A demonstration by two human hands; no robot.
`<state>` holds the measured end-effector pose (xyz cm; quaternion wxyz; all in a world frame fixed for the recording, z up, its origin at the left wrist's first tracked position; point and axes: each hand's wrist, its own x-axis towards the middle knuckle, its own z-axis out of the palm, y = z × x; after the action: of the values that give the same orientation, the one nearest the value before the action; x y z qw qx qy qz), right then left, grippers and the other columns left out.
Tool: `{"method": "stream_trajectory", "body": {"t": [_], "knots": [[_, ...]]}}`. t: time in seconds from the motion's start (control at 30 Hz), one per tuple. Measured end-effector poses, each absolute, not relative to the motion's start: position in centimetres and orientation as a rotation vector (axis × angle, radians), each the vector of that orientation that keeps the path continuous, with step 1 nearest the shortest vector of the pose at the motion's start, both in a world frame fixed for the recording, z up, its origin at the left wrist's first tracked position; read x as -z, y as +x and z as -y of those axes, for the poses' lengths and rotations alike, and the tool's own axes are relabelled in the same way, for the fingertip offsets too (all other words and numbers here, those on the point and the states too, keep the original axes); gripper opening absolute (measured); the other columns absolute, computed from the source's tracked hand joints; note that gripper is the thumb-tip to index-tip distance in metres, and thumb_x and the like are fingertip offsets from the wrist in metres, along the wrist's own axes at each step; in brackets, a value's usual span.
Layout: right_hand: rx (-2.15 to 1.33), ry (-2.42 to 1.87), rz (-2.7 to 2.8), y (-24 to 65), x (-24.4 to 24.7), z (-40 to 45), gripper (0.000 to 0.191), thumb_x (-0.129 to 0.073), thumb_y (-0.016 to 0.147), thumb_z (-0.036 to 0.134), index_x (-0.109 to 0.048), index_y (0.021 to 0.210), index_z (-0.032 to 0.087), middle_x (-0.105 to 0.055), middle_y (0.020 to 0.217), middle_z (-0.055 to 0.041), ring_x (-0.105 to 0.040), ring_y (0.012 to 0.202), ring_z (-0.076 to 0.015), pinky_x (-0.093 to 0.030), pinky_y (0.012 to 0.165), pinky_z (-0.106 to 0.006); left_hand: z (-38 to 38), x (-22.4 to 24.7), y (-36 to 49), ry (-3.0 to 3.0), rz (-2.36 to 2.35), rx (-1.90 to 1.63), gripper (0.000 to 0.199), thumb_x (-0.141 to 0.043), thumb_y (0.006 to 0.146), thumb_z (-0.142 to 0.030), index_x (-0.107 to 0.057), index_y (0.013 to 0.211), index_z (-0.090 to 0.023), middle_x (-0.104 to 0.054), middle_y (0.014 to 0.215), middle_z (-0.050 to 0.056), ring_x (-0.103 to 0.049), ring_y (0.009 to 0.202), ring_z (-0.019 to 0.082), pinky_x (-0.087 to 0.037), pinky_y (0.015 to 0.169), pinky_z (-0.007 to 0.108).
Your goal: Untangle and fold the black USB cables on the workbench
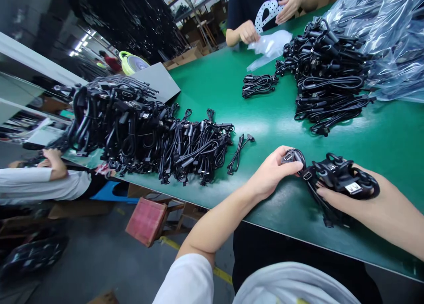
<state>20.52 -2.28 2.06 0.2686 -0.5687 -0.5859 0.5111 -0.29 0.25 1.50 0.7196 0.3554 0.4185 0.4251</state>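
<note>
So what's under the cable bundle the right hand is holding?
Under the cable bundle lie the right hand cupping it and the green table. Loose cable ends hang below; the palm's contact is covered.

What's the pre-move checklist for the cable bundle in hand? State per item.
1. Left hand pinching a connector end: ok.
2. Right hand gripping the coiled black cable bundle: ok.
3. Bundle tied off: cannot tell.
4. Bare green table ahead of the hands: ok.
5. Loose single cable lies apart from the hands: ok.
6. Co-worker's hands far across the table, on a plastic bag: ok.
</note>
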Motion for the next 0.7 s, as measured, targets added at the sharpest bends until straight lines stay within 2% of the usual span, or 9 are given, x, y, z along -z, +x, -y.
{"method": "stream_trajectory", "body": {"t": [0.1,0.27,0.47,0.57,0.7], "knots": [[-1.245,-1.495,1.728,20.8,-2.3,2.6,0.026,-0.072,0.08,0.055,-0.07,0.095,0.034,-0.077,0.084,0.0027,-0.07,0.072,-0.0271,-0.05,0.057,-0.035,-0.1,-1.7,-0.3,0.779,-0.913,-0.966,0.039,-0.087,0.068,-0.031,-0.06,0.094,-0.018,-0.064,0.089,-0.001,-0.057,0.076,0.011,-0.047,0.082,0.03],[-1.118,-1.447,1.895,21.2,-2.0,3.0,0.019,-0.068,0.084,0.048,-0.065,0.096,0.034,-0.073,0.078,0.0047,-0.065,0.062,-0.023,-0.047,0.055,-0.034,0.0,-1.2,0.0,0.846,-0.927,-1.012,0.039,-0.089,0.068,-0.039,-0.061,0.084,-0.017,-0.064,0.082,-0.002,-0.056,0.075,0.01,-0.047,0.082,0.029],[-1.201,-1.5,1.788,20.9,-2.1,2.6,0.024,-0.071,0.081,0.054,-0.07,0.095,0.035,-0.078,0.085,0.0026,-0.07,0.072,-0.0277,-0.05,0.057,-0.035,0.1,-1.0,-0.1,0.743,-0.903,-1.009,0.039,-0.091,0.065,-0.04,-0.068,0.086,-0.016,-0.071,0.089,0.003,-0.062,0.081,0.014,-0.049,0.086,0.031],[-1.243,-1.574,1.673,20.8,-2.3,2.1,0.029,-0.076,0.075,0.056,-0.073,0.095,0.035,-0.08,0.093,0.0023,-0.073,0.078,-0.0304,-0.053,0.061,-0.038,0.2,-1.1,0.0,0.636,-0.862,-1.036,0.038,-0.094,0.061,-0.035,-0.07,0.084,-0.017,-0.068,0.087,0.001,-0.06,0.082,0.011,-0.048,0.087,0.027],[-1.271,-1.655,1.547,20.6,-2.5,1.5,0.038,-0.081,0.066,0.06,-0.077,0.091,0.032,-0.081,0.092,0.0001,-0.074,0.084,-0.0339,-0.057,0.067,-0.042,0.2,-1.1,0.3,0.585,-0.867,-1.08,0.036,-0.09,0.068,-0.033,-0.07,0.093,-0.018,-0.065,0.088,-0.001,-0.059,0.081,0.01,-0.048,0.088,0.027]]}}
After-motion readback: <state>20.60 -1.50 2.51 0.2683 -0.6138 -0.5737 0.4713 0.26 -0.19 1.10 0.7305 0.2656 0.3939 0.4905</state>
